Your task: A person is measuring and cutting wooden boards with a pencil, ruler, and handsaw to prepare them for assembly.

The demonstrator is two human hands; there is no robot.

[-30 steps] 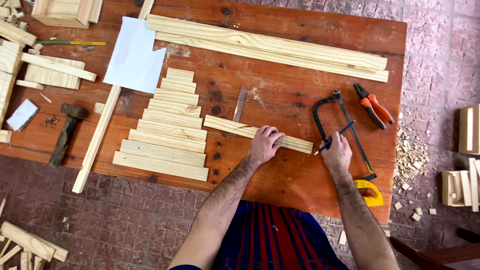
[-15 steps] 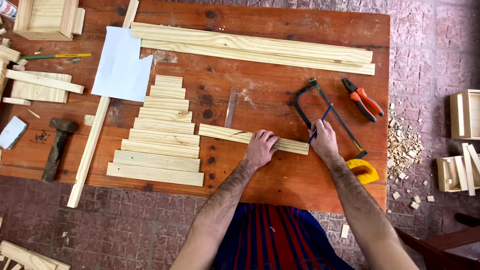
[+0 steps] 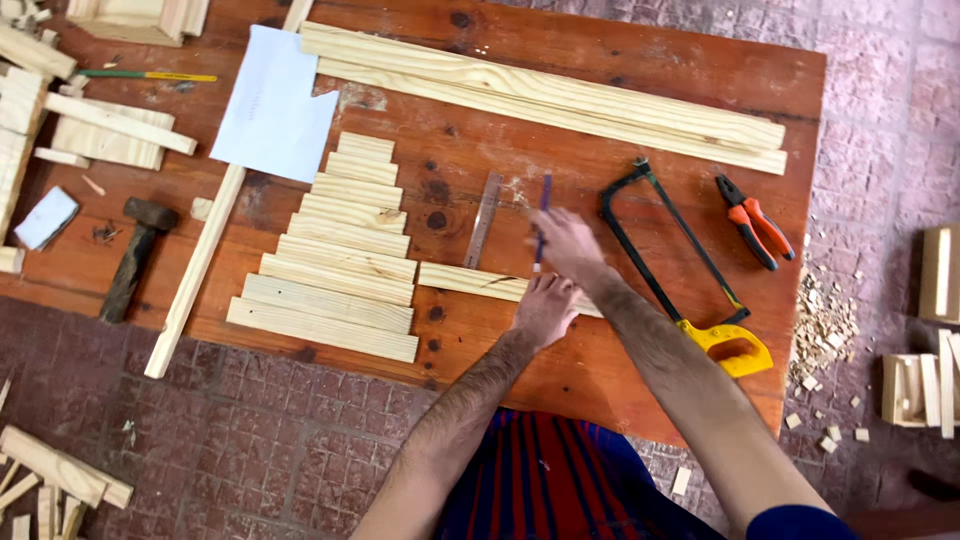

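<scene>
My left hand [image 3: 545, 308] presses flat on a short pale wood strip [image 3: 470, 281] lying on the reddish table [image 3: 620, 90]. My right hand [image 3: 565, 242] hovers just above it, pinching a thin blue pencil [image 3: 542, 215] that points up-table. A small metal ruler [image 3: 484, 220] lies upright just left of the pencil, its lower end touching the strip. A black-framed hacksaw with a yellow handle [image 3: 680, 265] rests to the right of my right forearm.
Stepped rows of cut wood strips [image 3: 335, 250] lie left of the strip. Long boards [image 3: 540, 95] span the far side. Orange-handled pliers [image 3: 755, 222], a hammer [image 3: 135, 255], a white paper sheet [image 3: 272, 105], a long slat [image 3: 200, 262] and wood scraps on the floor surround them.
My right hand left the hacksaw side and moved left across the table, now holding the pencil by the ruler. My left hand stayed on the wood strip.
</scene>
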